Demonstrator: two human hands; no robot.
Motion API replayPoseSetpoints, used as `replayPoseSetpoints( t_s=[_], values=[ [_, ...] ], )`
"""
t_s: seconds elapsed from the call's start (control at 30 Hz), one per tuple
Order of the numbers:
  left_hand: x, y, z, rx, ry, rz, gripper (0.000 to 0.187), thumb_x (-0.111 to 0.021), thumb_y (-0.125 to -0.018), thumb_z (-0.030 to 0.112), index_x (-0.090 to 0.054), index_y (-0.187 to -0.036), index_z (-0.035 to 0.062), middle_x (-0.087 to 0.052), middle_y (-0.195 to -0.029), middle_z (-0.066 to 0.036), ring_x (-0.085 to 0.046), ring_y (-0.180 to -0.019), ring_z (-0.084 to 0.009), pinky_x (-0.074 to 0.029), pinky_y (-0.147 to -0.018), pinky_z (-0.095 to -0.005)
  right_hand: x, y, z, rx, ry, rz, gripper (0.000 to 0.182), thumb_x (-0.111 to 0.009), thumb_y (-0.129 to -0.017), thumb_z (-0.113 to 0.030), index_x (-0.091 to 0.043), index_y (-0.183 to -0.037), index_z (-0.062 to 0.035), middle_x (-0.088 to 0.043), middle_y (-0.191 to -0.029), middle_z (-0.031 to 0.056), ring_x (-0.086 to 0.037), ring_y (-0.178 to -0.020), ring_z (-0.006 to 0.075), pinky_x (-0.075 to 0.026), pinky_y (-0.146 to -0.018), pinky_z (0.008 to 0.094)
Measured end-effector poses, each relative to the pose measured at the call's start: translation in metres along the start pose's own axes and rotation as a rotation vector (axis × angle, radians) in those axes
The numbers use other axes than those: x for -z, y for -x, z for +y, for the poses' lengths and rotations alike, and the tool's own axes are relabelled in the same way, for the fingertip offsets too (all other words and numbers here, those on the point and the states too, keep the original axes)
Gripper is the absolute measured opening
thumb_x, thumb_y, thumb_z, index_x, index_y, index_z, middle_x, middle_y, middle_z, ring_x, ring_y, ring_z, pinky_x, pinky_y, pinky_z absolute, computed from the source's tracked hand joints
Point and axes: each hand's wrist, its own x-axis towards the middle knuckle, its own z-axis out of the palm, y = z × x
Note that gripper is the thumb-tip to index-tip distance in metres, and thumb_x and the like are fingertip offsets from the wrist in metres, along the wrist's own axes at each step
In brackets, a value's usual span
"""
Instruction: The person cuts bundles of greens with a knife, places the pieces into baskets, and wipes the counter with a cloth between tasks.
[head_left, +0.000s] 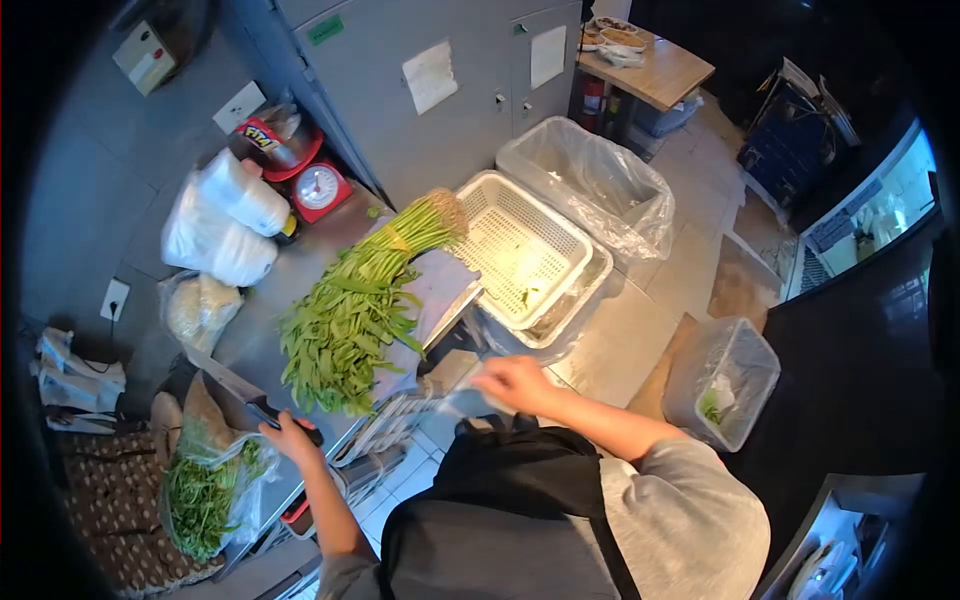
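Head view: a steel counter (262, 335) stretches beyond the left hand (290, 440), and the white perforated basket (510, 250) sits straight out past the right hand (515, 384), well apart from it. Beyond the left hand and a little to its right, the tied bunch of leafy greens (350, 315) lies on the counter, stems toward the basket, partly over a bluish cloth (440, 285). Nearer the body and left of that same hand, an open plastic bag holds more greens (203, 497). Smallest is the knife (238, 386), gripped by its black handle in the left hand.

Its blade points away from the body, the tip close by a clear bag of pale contents (200, 303); a careless sweep might nick that plastic. The bunch's leaves reach the counter's near edge, so a tug on the cloth could drag some off.

The left forearm reaches forward, fingers wrapped around the handle. The right arm crosses in front of the body, elbow bent, fingers curled; blur hides whether they hold the translucent stuff beside them.
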Motion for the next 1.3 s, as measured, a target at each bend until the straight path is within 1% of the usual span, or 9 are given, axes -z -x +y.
replayPoseSetpoints(
  t_s=[0.1,0.13,0.27,0.4,0.6,0.83,0.9,1.13,1.3],
  values=[
    [-0.047,0.075,0.005,-0.213,-0.171,-0.047,0.034,-0.058,-0.085,0.009,-0.032,-0.107,0.0058,-0.047,-0.085,-0.008,-0.049,-0.068,-0.0125,-0.042,-0.055,-0.0258,-0.034,-0.044,-0.042,0.156,-0.390,-0.133,0.023,-0.065,-0.085,-0.019,-0.055,-0.097,-0.0034,-0.060,-0.083,0.0143,-0.060,-0.074,0.0280,-0.046,-0.062,0.0354],
    [-0.062,0.091,0.002,-0.601,-0.279,-0.206,0.036,-0.060,-0.084,0.007,-0.033,-0.109,0.0061,-0.044,-0.096,-0.009,-0.047,-0.083,-0.0145,-0.042,-0.067,-0.0275,-0.045,-0.058,-0.069,0.178,-0.455,-0.082,0.029,-0.062,-0.086,-0.019,-0.052,-0.108,-0.0029,-0.060,-0.086,0.0160,-0.061,-0.078,0.0292,-0.047,-0.066,0.0352],
    [-0.135,0.134,-0.011,-0.574,-0.177,-0.561,0.053,-0.071,-0.073,0.016,-0.043,-0.116,0.0042,-0.047,-0.112,-0.015,-0.049,-0.101,-0.0309,-0.042,-0.087,-0.0394,-0.085,-0.082,-0.068,-0.160,-0.413,0.137,0.047,-0.057,-0.089,-0.021,-0.040,-0.126,0.0018,-0.061,-0.092,0.0205,-0.062,-0.086,0.0319,-0.049,-0.075,0.0350],
    [-0.142,0.095,0.030,-0.803,-0.474,-0.999,0.072,-0.074,-0.069,0.032,-0.044,-0.129,0.0066,-0.041,-0.128,-0.014,-0.043,-0.114,-0.0358,-0.037,-0.094,-0.0428,-0.064,-0.110,-0.002,-0.333,-0.218,0.211,0.029,-0.057,-0.089,-0.019,-0.050,-0.106,0.0040,-0.060,-0.086,0.0168,-0.056,-0.074,0.0218,-0.046,-0.067,0.0339],
    [-0.196,-0.034,0.044,-0.860,-1.032,-0.585,0.119,-0.077,-0.054,0.061,-0.023,-0.143,0.0030,-0.034,-0.138,-0.023,-0.026,-0.132,-0.0426,-0.016,-0.109,-0.0557,-0.027,-0.128,0.032,-0.462,-0.244,0.118,0.022,-0.057,-0.090,-0.013,-0.052,-0.105,0.0025,-0.058,-0.079,0.0070,-0.056,-0.073,0.0125,-0.045,-0.066,0.0265],
    [-0.226,-0.068,0.017,-0.486,-1.369,-0.929,0.119,-0.082,-0.052,0.046,-0.019,-0.144,0.0054,-0.045,-0.126,-0.022,-0.044,-0.118,-0.0380,-0.032,-0.100,-0.0519,-0.015,-0.128,0.056,-0.520,-0.279,0.091,0.020,-0.058,-0.090,-0.014,-0.054,-0.102,0.0012,-0.059,-0.072,0.0056,-0.056,-0.069,0.0108,-0.045,-0.062,0.0256],
    [-0.227,-0.072,0.021,-0.526,-1.250,-0.918,0.113,-0.082,-0.053,0.040,-0.022,-0.143,0.0060,-0.049,-0.119,-0.020,-0.051,-0.110,-0.0349,-0.040,-0.094,-0.0467,-0.007,-0.129,0.056,-0.482,-0.299,0.088,0.016,-0.054,-0.092,-0.016,-0.052,-0.100,-0.0014,-0.058,-0.070,0.0036,-0.048,-0.052,0.0073,-0.040,-0.047,0.0231],
    [-0.237,-0.019,0.077,-0.509,-1.241,-0.759,0.110,-0.082,-0.054,0.037,-0.023,-0.141,0.0047,-0.051,-0.117,-0.017,-0.053,-0.107,-0.0326,-0.044,-0.091,-0.0426,0.024,-0.128,0.029,-0.348,-0.157,0.052,0.029,-0.058,-0.089,-0.014,-0.051,-0.113,0.0012,-0.062,-0.083,0.0156,-0.062,-0.074,0.0241,-0.048,-0.067,0.0329],
    [-0.244,-0.007,0.015,-0.476,-1.234,-0.781,0.125,-0.082,-0.053,0.049,-0.011,-0.145,0.0019,-0.041,-0.133,-0.017,-0.041,-0.124,-0.0318,-0.032,-0.104,-0.0433,0.011,-0.135,0.010,-0.383,-0.149,-0.123,0.041,-0.056,-0.090,-0.016,-0.040,-0.125,-0.0031,-0.060,-0.094,0.0261,-0.060,-0.087,0.0431,-0.048,-0.071,0.0410]
  ],
)
